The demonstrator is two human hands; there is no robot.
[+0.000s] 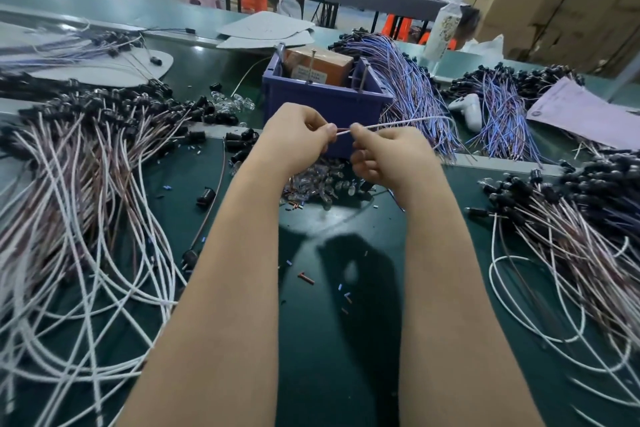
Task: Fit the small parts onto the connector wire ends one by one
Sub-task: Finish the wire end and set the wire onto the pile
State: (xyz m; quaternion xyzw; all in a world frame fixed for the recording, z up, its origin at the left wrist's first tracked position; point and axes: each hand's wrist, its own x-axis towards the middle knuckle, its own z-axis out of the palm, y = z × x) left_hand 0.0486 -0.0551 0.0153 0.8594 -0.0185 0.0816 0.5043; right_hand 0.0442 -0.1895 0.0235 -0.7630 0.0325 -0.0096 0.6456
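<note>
My left hand (298,135) and my right hand (384,152) meet above the green table, in front of the blue bin. My right hand pinches a thin white and brown wire (398,123) that trails off to the right. My left thumb and forefinger pinch the wire's bare end; any small part between those fingers is hidden. Under my hands lies a heap of small clear bulbs (318,184). Tiny loose sleeves (306,278) are scattered on the mat nearer to me.
A blue bin (325,97) holding a brown box stands just behind my hands. Big piles of white and brown wires with black sockets lie at left (86,156) and right (568,229). Bundles of blue-purple wires (412,87), a white controller (467,109) and a pink paper (581,111) lie at the right back.
</note>
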